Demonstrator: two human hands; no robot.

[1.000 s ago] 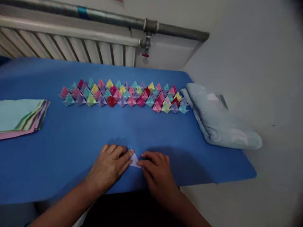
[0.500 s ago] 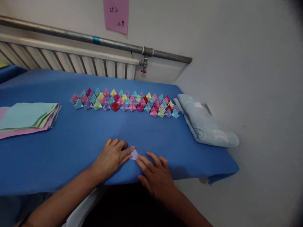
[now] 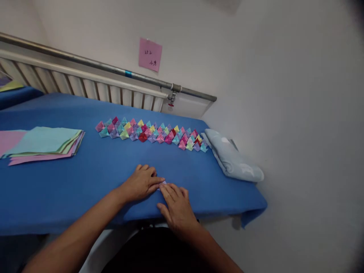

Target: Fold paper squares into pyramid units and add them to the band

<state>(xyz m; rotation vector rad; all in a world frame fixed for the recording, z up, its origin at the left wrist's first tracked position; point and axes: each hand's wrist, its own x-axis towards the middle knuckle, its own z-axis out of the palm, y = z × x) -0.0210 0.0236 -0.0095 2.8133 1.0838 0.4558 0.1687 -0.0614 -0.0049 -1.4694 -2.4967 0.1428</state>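
Note:
A small folded piece of lilac paper (image 3: 162, 185) lies on the blue-covered table, mostly hidden under my fingers. My left hand (image 3: 144, 182) pins its left side, with thumb and index finger pressed together on it and the other fingers curled. From the right, my right hand (image 3: 176, 204) rests its outstretched fingers over the paper, its thumb apart. Beyond both hands stand rows of small folded paper pieces (image 3: 142, 137) in pink, teal, yellow, purple and red.
A stack of coloured paper sheets (image 3: 47, 140) lies on the left of the blue tablecloth (image 3: 113, 204). On the right is a folded light-blue blanket (image 3: 233, 159). Behind the table are a radiator (image 3: 91, 89), a metal pipe (image 3: 99, 67) and a pink note (image 3: 150, 55) on the wall.
My right hand has slid left over the lilac paper, covering more of it and closing the gap to my left hand. The camera's view has shifted, so the background sits lower.

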